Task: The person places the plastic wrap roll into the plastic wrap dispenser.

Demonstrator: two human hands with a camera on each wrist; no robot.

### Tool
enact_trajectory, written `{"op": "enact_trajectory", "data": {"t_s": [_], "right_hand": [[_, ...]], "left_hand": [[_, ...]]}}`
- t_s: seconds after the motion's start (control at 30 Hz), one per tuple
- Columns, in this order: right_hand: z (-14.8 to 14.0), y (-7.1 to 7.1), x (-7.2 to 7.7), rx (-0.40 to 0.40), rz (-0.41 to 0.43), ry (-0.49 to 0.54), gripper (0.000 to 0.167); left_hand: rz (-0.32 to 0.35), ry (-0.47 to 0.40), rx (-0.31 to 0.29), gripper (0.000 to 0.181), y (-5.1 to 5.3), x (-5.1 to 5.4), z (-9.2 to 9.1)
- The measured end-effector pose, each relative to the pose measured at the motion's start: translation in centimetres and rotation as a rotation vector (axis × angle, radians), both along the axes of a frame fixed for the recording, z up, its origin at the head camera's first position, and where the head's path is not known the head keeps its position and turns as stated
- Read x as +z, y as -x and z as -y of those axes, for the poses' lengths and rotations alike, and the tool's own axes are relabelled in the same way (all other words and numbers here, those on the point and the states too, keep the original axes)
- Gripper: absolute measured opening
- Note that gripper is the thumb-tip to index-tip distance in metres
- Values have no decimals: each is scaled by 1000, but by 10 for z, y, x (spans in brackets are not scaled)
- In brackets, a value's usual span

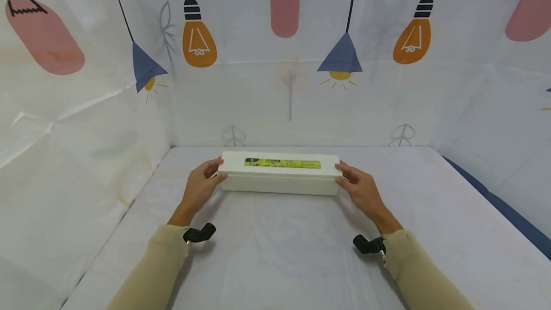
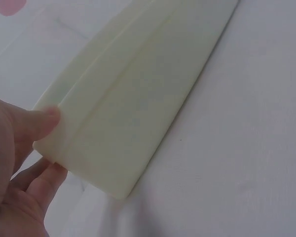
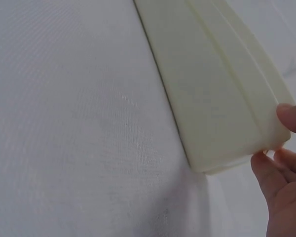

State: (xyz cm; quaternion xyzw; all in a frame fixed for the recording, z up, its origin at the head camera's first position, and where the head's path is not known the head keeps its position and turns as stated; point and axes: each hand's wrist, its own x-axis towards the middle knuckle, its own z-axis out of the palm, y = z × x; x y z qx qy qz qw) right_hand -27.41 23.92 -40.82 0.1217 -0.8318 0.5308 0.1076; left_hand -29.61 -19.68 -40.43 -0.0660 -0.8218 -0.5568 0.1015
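A long off-white lidded box (image 1: 277,183) lies crosswise on the white table covering, with a yellow-green printed label (image 1: 282,163) on its top. My left hand (image 1: 203,183) grips the box's left end, thumb on the front face near the lid seam. At the right end, my right hand (image 1: 360,188) holds the box in the same manner. The left wrist view shows the left thumb (image 2: 37,123) against the long side and fingers at the end face. In the right wrist view the right thumb (image 3: 292,117) presses near the upper edge, with fingertips at the end.
White sheeting (image 1: 288,90) printed with hanging lamps and bulbs surrounds the table (image 1: 280,252) at the back and sides. A dark blue strip (image 1: 495,197) runs along the right edge. Each wrist carries a black camera mount (image 1: 200,232).
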Motion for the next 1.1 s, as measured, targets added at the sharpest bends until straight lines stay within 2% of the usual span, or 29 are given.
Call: {"op": "enact_trajectory", "data": {"t_s": [0.5,0.77,0.93,1.1], "right_hand": [[1,4,2,-33,32,-49,55],[-2,5,7,-30,49,-116,54],[-5,5,12,10,50,-135,57],[-6,5,19,25,55,-171,59]], "left_hand": [[-24,69,-4,54,-6,-2,6],[17,13,-37,50,-6,-2,7],[33,18,-43,50,-5,4,10],[30,120,-28,48,-6,14,11]]}}
